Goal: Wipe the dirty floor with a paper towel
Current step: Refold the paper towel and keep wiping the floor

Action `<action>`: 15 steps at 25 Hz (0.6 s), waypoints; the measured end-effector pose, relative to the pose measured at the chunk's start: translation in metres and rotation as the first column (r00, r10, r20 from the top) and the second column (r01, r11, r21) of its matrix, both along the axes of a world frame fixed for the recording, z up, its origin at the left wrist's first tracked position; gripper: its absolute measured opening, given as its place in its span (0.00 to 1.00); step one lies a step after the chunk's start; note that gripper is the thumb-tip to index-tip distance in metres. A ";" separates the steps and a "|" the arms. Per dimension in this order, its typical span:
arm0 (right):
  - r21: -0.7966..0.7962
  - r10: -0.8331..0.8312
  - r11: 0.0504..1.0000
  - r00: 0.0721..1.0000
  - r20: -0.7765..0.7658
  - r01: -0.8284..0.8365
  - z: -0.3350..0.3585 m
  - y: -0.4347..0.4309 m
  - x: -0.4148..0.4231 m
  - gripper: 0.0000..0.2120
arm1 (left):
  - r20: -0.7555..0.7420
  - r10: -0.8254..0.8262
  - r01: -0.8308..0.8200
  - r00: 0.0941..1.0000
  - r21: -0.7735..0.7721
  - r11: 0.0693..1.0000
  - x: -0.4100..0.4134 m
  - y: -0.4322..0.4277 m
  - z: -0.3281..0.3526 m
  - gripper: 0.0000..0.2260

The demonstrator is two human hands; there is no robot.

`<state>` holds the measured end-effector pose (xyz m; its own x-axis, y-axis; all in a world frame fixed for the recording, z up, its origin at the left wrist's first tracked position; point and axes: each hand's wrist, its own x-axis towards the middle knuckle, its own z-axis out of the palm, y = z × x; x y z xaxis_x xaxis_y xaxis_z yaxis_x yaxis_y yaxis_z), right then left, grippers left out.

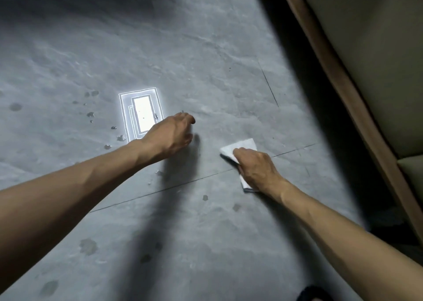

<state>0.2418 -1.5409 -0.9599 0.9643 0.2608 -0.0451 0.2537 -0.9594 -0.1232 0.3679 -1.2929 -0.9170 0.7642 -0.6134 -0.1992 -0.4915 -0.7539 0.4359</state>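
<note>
A folded white paper towel [242,148] lies flat on the grey tiled floor [206,48] right of centre. My right hand [256,167] lies on top of it, fingers over its near part, pressing it to the floor. My left hand [171,138] hovers just over the floor to the left of the towel, fingers loosely curled downward, holding nothing. Several wet drops and spots [91,115] dot the floor left of my left hand, and darker blotches [88,247] lie nearer to me.
A bright reflection of a ceiling light [142,115] shines on the floor behind my left hand. A beige sofa with a brown edge [357,71] runs along the right side. A dark object [311,294] sits at the bottom edge.
</note>
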 end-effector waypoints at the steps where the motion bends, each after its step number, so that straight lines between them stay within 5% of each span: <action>1: -0.041 -0.143 0.989 0.990 0.002 0.143 0.001 -0.036 -0.014 0.06 | -0.007 -0.007 0.007 1.000 -0.001 1.000 0.000 -0.003 -0.002 0.17; 4: -0.046 -0.601 0.794 0.794 0.089 0.606 0.008 -0.092 -0.060 0.11 | -0.019 0.039 -0.039 0.999 0.011 0.999 -0.003 -0.009 -0.010 0.18; 7: 0.043 -0.749 0.661 0.657 0.079 0.749 -0.002 -0.032 -0.073 0.23 | -0.025 0.053 -0.053 0.998 0.002 0.999 -0.007 -0.012 -0.021 0.18; 12: 0.101 -0.460 0.886 0.886 0.059 0.453 -0.009 0.124 -0.065 0.18 | -0.042 0.086 -0.086 0.995 0.019 0.996 -0.005 0.002 -0.012 0.18; 15: 0.057 -0.253 0.968 0.952 0.174 0.246 -0.008 0.092 -0.066 0.09 | -0.041 -0.036 0.039 0.999 0.069 0.997 -0.001 0.028 0.009 0.17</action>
<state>0.1757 -1.4485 -0.9678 0.9904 0.0093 0.1382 0.0277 -0.9909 -0.1318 0.3668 -1.2646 -0.9076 0.7319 -0.6249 -0.2717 -0.5033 -0.7646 0.4026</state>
